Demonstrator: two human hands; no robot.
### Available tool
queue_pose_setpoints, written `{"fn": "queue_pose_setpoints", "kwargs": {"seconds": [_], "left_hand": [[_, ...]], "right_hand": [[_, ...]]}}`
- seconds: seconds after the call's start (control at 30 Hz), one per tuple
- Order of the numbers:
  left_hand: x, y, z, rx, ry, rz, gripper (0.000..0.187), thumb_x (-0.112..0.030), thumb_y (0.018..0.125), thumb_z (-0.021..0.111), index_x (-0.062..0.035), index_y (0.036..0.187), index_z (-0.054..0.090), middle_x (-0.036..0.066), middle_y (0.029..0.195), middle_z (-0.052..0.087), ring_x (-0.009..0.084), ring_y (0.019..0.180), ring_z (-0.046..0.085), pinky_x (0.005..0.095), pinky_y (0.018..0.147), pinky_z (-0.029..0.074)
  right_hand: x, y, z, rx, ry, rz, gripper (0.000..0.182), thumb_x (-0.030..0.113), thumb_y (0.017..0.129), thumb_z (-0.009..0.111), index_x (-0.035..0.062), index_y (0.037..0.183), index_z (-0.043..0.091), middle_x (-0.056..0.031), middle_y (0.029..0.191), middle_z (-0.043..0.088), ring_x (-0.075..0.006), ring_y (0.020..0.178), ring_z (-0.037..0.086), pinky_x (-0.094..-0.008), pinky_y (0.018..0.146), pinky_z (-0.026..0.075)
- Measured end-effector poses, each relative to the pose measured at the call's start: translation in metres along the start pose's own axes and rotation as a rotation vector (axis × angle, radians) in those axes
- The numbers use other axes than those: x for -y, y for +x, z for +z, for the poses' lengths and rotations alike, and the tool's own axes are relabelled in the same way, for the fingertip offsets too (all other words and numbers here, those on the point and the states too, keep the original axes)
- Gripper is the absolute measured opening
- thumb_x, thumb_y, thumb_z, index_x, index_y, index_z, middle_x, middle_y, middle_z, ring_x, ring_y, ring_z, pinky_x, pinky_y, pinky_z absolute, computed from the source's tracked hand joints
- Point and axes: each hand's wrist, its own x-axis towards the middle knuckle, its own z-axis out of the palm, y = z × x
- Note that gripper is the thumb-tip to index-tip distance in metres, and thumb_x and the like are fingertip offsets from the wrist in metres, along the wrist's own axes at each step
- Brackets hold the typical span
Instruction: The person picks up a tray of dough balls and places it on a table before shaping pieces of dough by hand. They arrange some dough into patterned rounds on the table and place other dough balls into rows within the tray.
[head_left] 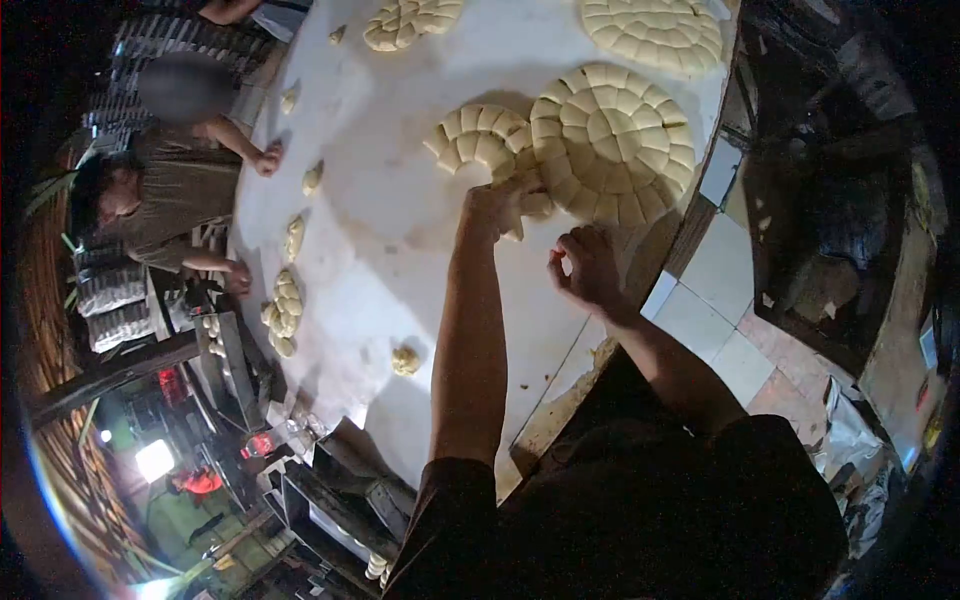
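My left hand [497, 207] reaches onto the white table, its fingers closed around a piece of dough [513, 228] at the open end of a curved row of dough pieces [480, 135]. Part of the piece is hidden by the hand. Touching that row on its right is a large round of cut dough pieces [612, 140], set in rings. Just below the round, my right hand [588, 268] hovers near the table edge. Its fingers are curled, thumb and forefinger making a small loop with nothing visible inside.
More dough rounds lie at the far right [655, 30] and far middle [410, 22] of the table [380, 200]. Small dough lumps [284, 312] line the left edge; another lump [405, 361] sits nearer. Two people stand across the table, one with a hand [267, 160] on it.
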Motion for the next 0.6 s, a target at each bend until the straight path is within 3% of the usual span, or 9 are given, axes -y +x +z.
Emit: {"fn": "queue_pose_setpoints", "kwargs": {"seconds": [0.03,0.13,0.17,0.27,0.37,0.43,0.47,0.53,0.6], "left_hand": [[0.003,0.003,0.0,-0.008,0.158,-0.012,0.053,-0.041,0.075,0.081,0.003,0.102,0.069,0.01,0.086,0.071,0.0205,0.072,0.064,0.0371,0.062,0.05],[0.055,-0.015,-0.013,-0.314,-0.027,0.244,0.05,-0.042,0.074,0.081,-0.0023,0.102,0.071,0.011,0.087,0.072,0.021,0.071,0.064,0.0383,0.063,0.05],[0.037,-0.061,-0.008,-0.501,0.207,0.006,0.048,-0.043,0.077,0.079,-0.0012,0.1,0.071,0.012,0.091,0.073,0.0213,0.072,0.065,0.0388,0.064,0.051],[0.084,-0.127,-0.014,-0.778,0.239,0.007,0.046,-0.045,0.08,0.076,-0.0011,0.093,0.072,0.011,0.086,0.072,0.0238,0.073,0.066,0.039,0.067,0.053],[0.15,-0.198,-0.034,-0.765,-0.269,0.281,0.043,-0.043,0.089,0.068,-0.0014,0.102,0.068,0.008,0.088,0.069,0.0251,0.078,0.066,0.0408,0.071,0.054],[0.205,-0.224,-0.045,-0.49,-0.885,0.426,0.042,-0.04,0.094,0.063,-0.0024,0.112,0.062,0.007,0.094,0.066,0.0224,0.084,0.064,0.0391,0.073,0.053],[0.227,-0.241,-0.045,-0.325,-1.185,0.486,0.041,-0.039,0.097,0.06,-0.0029,0.117,0.058,0.007,0.097,0.065,0.0211,0.087,0.063,0.0383,0.074,0.053],[0.248,-0.276,-0.037,-0.332,-1.232,0.498,0.035,-0.03,0.099,0.058,-0.0049,0.122,0.052,0.006,0.103,0.061,0.0187,0.09,0.06,0.0363,0.076,0.052],[0.267,-0.298,-0.04,-0.387,-1.079,0.573,0.031,-0.022,0.099,0.059,-0.0054,0.124,0.048,0.006,0.106,0.058,0.017,0.092,0.058,0.0343,0.077,0.051]], "right_hand": [[-0.001,0.0,0.002,-0.012,0.0,-0.013,0.015,0.009,0.07,0.067,0.0086,0.08,0.056,-0.0119,0.079,0.057,-0.0322,0.08,0.057,-0.047,0.076,0.044],[-0.008,-0.005,0.014,-0.168,-0.072,-0.099,0.012,0.008,0.074,0.065,0.0079,0.083,0.057,-0.0116,0.078,0.058,-0.0327,0.081,0.059,-0.0463,0.08,0.046],[-0.003,-0.007,0.016,-0.249,-0.118,-0.103,0.01,0.007,0.076,0.064,0.0068,0.083,0.057,-0.0105,0.076,0.057,-0.0335,0.079,0.059,-0.0465,0.082,0.047],[-0.002,-0.013,0.013,-0.1,0.162,-0.018,0.011,0.014,0.08,0.065,0.0055,0.084,0.059,-0.011,0.073,0.058,-0.0318,0.071,0.06,-0.0456,0.073,0.048],[0.001,-0.04,0.035,-0.062,-0.006,-0.032,0.026,0.027,0.085,0.067,0.0057,0.075,0.057,-0.0078,0.065,0.059,-0.0259,0.061,0.059,-0.0414,0.062,0.047],[0.044,-0.07,0.038,0.119,-0.021,-0.045,0.038,0.037,0.091,0.063,0.0039,0.073,0.059,-0.006,0.056,0.056,-0.0222,0.055,0.058,-0.0387,0.056,0.047],[0.068,-0.105,0.064,0.214,0.101,-0.037,0.037,0.038,0.093,0.06,0.0027,0.087,0.055,-0.0096,0.076,0.056,-0.024,0.072,0.058,-0.04,0.066,0.047],[0.115,-0.178,0.115,0.402,0.341,0.013,0.046,0.041,0.096,0.055,0.0002,0.116,0.046,-0.0168,0.117,0.055,-0.0277,0.106,0.057,-0.0426,0.087,0.047],[0.165,-0.191,0.111,0.498,0.325,0.095,0.051,0.042,0.094,0.058,0.0027,0.122,0.04,-0.0176,0.124,0.051,-0.0299,0.113,0.055,-0.0446,0.093,0.045]]}}
